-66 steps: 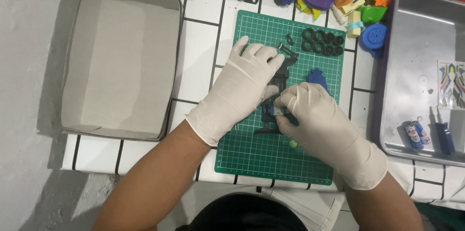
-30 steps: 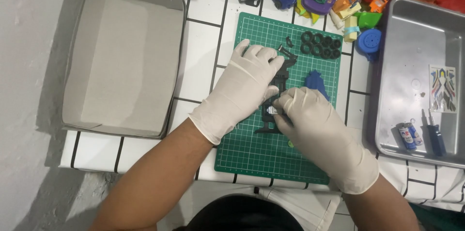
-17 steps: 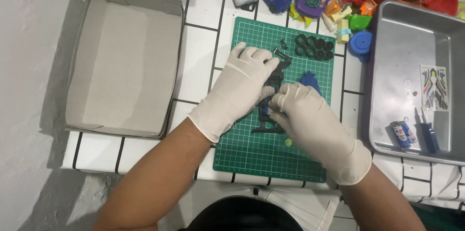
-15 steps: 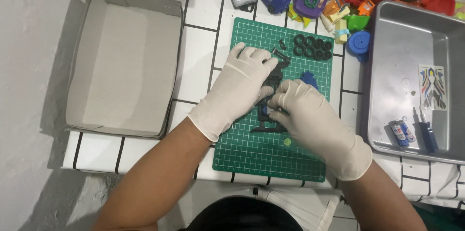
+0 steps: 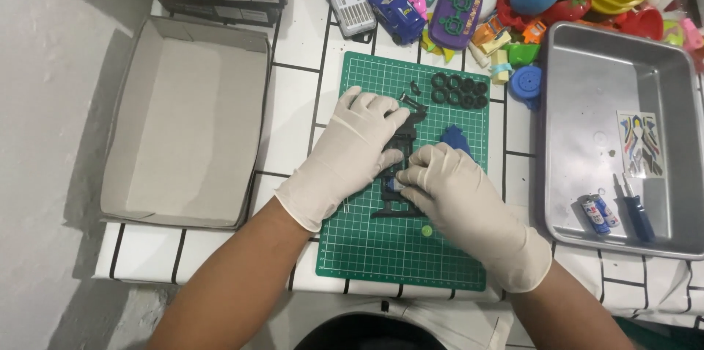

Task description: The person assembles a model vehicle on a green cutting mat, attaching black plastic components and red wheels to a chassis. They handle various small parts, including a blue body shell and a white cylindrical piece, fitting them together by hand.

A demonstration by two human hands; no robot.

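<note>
Everything here is placed relative to the green cutting mat, which lies on a white tiled table with dark grout lines.

Near the mat's centre sits a black toy chassis, lying lengthwise from the mat's far end toward its near edge. The left hand, in a white glove, rests flat over the chassis's left side, fingers spread and pressing down rather than closed around it. The right hand, also gloved, is bunched at the chassis's right side; its fingertips pinch together on a small pale part at the frame, though what exactly they grip is too small to tell.

At the mat's far right corner a cluster of black tyres lies in two rows, well inside the edge. A blue toy piece sits just beyond the right hand, close to the mat's right edge. A tiny green dot-like piece lies on the mat's near half, which otherwise shows bare grid.

Left of the mat, across a strip of bare tile, an open cardboard box stands. Right of the mat, almost against its edge, a metal tray holds a sticker sheet, two small batteries and a blue screwdriver. Beyond the mat's far edge a crowded heap of colourful toys leaves little free tile.
</note>
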